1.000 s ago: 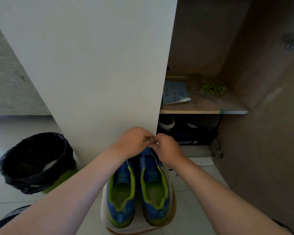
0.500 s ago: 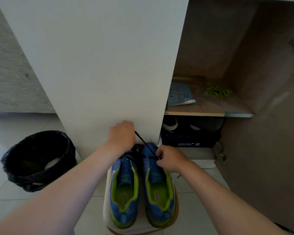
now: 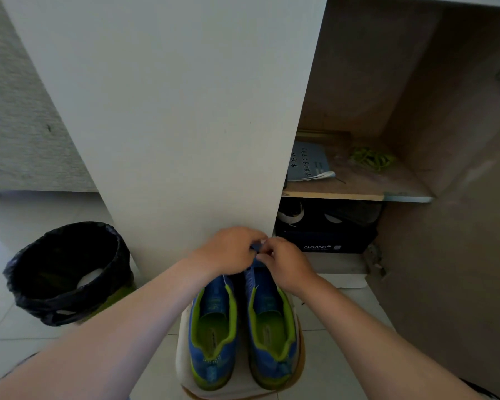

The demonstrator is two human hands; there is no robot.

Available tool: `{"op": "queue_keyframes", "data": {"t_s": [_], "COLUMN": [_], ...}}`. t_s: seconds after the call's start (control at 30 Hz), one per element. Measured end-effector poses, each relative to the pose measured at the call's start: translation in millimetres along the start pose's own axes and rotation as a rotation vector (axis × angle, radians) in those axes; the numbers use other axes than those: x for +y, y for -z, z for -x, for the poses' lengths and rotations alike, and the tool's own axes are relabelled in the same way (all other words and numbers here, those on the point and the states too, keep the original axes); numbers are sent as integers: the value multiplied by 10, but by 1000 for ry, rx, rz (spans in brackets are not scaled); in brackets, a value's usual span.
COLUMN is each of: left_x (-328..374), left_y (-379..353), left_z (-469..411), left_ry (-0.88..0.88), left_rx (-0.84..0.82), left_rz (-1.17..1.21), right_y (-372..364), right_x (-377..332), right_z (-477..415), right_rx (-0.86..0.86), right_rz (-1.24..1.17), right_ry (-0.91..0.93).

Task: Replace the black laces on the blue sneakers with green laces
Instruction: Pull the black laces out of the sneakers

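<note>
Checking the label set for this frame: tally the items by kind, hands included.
blue sneakers: 2
green laces bundle: 1
bin: 1
booklet: 1
shoebox: 1
hands, left hand and right hand: 2
Total: 8
The dark items on the shoebox are unclear and not counted.

The 2 forearms are reaching forward and converging. The left hand (image 3: 231, 251) and right hand (image 3: 286, 265) are curling their fingers inward, fingertips meeting.
</note>
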State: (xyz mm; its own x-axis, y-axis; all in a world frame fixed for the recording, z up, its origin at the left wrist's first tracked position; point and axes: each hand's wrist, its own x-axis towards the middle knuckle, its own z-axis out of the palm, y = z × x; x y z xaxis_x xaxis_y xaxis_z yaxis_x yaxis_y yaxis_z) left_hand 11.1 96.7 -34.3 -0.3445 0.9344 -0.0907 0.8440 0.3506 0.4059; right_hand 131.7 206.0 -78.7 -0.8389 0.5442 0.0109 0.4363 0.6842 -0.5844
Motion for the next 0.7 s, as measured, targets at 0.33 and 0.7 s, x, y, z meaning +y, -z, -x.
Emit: {"op": "queue_keyframes", "data": {"t_s": [0.33, 0.7], "left_x": [55, -12], "left_y": [140, 364], "left_z": [-36, 16], "left_ry": [222, 402], "left_rx": [190, 451], "left_rz": [-105, 274], "right_y": [-5, -3], "right_x": [62, 109], "right_z": [-5, 20], "right_rx": [-80, -183], "right_rz": [-34, 209], "right_ry": [-66, -93]}}
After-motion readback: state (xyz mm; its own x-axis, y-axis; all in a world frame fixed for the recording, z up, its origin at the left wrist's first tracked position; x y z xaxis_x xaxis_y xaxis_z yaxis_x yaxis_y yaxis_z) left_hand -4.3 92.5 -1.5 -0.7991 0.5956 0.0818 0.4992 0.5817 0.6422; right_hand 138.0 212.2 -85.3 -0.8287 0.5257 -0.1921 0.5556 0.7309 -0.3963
